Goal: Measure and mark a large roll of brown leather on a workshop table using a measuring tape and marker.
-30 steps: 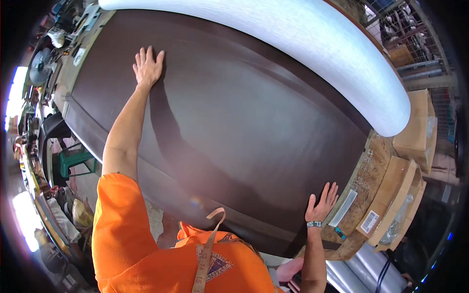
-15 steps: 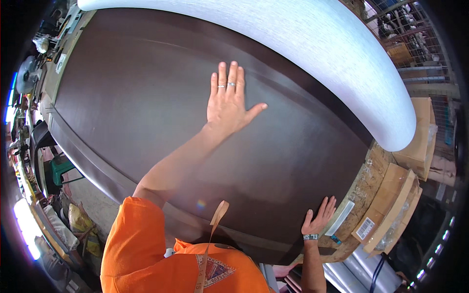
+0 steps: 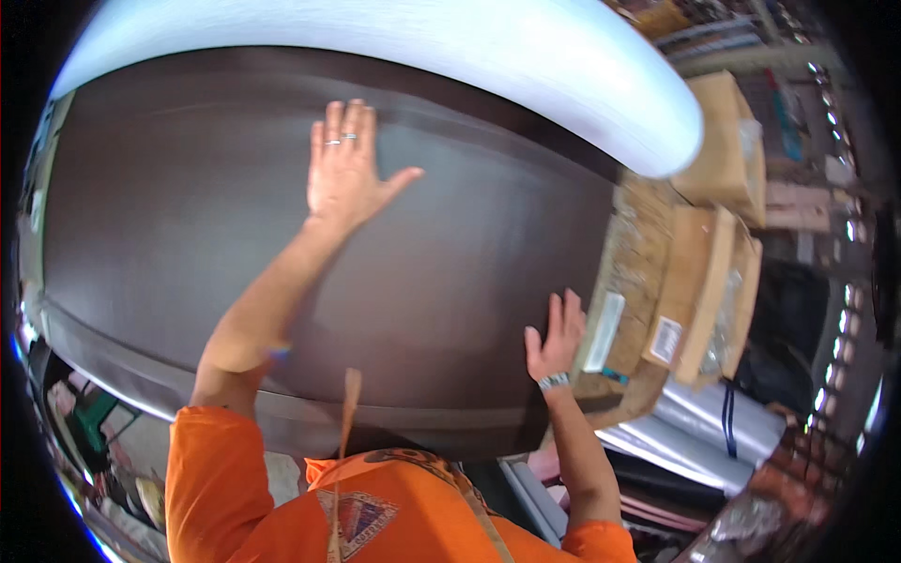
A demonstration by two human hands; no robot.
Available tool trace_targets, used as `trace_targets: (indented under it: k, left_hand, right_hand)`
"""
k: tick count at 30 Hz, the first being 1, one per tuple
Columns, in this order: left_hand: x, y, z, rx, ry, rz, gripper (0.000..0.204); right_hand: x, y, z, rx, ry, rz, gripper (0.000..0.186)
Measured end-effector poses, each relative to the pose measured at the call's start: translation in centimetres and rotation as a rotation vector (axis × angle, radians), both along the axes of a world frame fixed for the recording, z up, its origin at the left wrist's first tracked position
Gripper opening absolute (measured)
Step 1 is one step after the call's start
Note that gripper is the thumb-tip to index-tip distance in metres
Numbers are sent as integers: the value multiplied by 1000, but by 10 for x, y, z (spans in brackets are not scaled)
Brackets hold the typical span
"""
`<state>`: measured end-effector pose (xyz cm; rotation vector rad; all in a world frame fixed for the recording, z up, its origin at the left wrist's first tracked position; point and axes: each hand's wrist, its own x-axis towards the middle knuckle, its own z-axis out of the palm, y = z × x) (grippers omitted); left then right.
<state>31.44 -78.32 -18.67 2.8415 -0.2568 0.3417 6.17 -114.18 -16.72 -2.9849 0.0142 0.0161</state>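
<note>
A wide sheet of dark brown material (image 3: 441,281), smooth like leatherette, covers the table in front of me. My left hand (image 3: 343,183) lies flat on its upper middle, fingers stretched out and thumb apart, with rings on two fingers. Near the sheet's right edge, my right hand (image 3: 557,342) rests on it with fingers extended; a patterned band circles that wrist. Along the far side lies a thick white roll (image 3: 450,47). A tan measuring tape (image 3: 349,403) hangs down over my orange shirt. Neither hand grips anything.
Beyond the right edge, the bare wooden tabletop (image 3: 638,244) carries a pale flat strip (image 3: 605,330). Cardboard boxes (image 3: 718,141) stand at the right. Below them lie silvery rolls (image 3: 723,422). At the lower left there is a green stool (image 3: 94,418).
My view has turned toward the right, so the table and white roll sit further left and higher. Both hands still lie flat on the brown sheet.
</note>
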Motion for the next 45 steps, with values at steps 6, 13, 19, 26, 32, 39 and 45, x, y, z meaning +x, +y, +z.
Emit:
trace_targets:
  k: [6, 13, 19, 26, 32, 39, 45]
  left_hand:
    - [-23, -17, 4, 157, 127, 52, 102]
    - [-154, -77, 14, 148, 249, 20, 95]
    - [-159, -89, 17, 42, 178, 39, 85]
    - [-157, -90, 17, -15, 81, 36, 82]
    - [-148, -90, 26, -9, 99, 9, 75]
    - [-158, -79, 23, 17, 253, 86, 89]
    - [-165, -77, 22, -3, 189, 88, 88]
  right_hand:
    - [-2, 2, -2, -4, -102, 0, 67]
    - [111, 106, 1, 270, -362, 21, 60]
    - [227, 212, -7, 435, -129, 211, 72]
    - [238, -12, -26, 83, -560, 44, 49]
    - [214, -99, -46, -41, -259, -299, 67]
    - [215, -93, -41, -184, -159, -244, 74]
    - [213, -95, -44, -187, -130, -269, 75]
